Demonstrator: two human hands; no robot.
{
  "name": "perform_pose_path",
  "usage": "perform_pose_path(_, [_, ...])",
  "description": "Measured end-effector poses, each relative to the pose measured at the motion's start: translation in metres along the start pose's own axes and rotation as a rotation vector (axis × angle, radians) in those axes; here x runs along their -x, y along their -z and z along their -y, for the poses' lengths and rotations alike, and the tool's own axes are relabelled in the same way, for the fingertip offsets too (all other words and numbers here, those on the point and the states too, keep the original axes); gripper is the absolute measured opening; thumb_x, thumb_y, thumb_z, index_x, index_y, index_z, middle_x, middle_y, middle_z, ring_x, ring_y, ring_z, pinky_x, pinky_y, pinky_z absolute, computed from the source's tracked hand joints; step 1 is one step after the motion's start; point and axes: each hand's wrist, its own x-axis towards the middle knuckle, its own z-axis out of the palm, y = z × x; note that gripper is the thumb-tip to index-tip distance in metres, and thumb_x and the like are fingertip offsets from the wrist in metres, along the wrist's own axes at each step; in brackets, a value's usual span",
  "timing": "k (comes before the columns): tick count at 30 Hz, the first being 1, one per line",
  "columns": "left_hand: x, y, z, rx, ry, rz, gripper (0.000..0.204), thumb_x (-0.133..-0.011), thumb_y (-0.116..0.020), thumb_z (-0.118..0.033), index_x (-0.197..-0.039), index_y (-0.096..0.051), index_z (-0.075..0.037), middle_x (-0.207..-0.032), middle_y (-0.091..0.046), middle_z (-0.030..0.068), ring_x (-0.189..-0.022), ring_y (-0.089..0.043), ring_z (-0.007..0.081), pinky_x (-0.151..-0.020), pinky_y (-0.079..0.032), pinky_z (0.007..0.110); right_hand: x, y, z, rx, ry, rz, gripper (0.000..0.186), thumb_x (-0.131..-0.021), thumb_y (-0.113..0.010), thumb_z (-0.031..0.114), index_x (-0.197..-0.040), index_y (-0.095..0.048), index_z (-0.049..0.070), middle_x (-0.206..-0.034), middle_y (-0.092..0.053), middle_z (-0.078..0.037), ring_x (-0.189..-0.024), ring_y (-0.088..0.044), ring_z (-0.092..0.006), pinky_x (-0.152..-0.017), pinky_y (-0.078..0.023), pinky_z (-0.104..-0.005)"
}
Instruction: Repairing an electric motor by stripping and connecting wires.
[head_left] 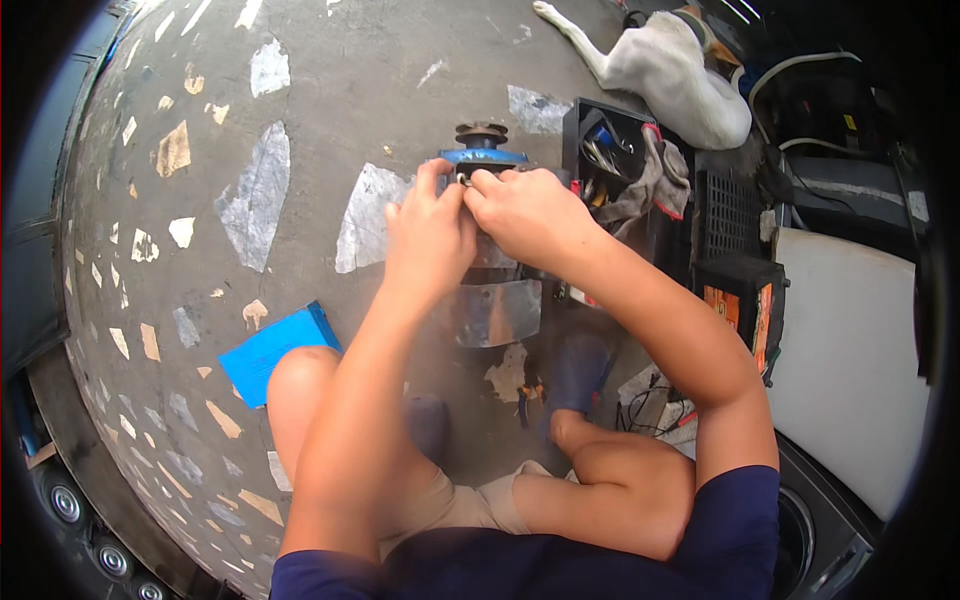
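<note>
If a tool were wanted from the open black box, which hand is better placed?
Probably the right hand: the black box stands on its side, close by. The left hand is farther off. Both hands are at the blue-rimmed part.

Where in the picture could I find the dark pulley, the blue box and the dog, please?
Dark pulley (482, 137): head view, on its grooved side.
Blue box (268, 353): head view, on its broad upper face.
Dog (672, 75): head view, on its white body.
</note>
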Motion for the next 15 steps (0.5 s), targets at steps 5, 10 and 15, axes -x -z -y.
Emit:
perform_pose_path(5, [-0.001,-0.005,0.002,0.017,-0.035,-0.012,0.024,-0.091,-0.066,-0.011,-0.113,-0.073,-0.004,-0.145,-0.057,0.0163,-0.113,-0.068,0.0369,-0.088,-0.045,0.055,0.003,0.0,0.004,-0.023,0.002,-0.02,0.023,-0.083,-0.073,0.017,-0.101,-0.07,0.002,-0.098,-0.07,-0.011,-0.085,-0.076,-0.0258,-0.067,-0.063,-0.0384])
perform_pose_path(10, [-0.006,0.003,0.0,0.126,0.022,0.059,0.026,-0.094,-0.064,-0.008,-0.119,-0.071,-0.002,-0.147,-0.055,0.021,-0.112,-0.067,0.0461,-0.099,-0.052,0.054,0.006,-0.018,0.009,0.042,-0.123,-0.006,0.02,-0.082,-0.071,0.015,-0.099,-0.066,0.006,-0.095,-0.065,-0.007,-0.079,-0.074,-0.0218,-0.065,-0.06,-0.0353])
perform_pose_path(15, [-0.005,0.001,0.008,0.095,-0.002,0.074,0.018,-0.096,-0.065,-0.011,-0.109,-0.073,-0.003,-0.143,-0.056,0.0199,-0.11,-0.068,0.0434,-0.095,-0.052,0.055,0.007,-0.004,-0.001,0.044,-0.149,0.006,0.02,-0.081,-0.072,0.015,-0.097,-0.066,0.006,-0.093,-0.064,-0.008,-0.076,-0.073,-0.0265,-0.064,-0.06,-0.0377])
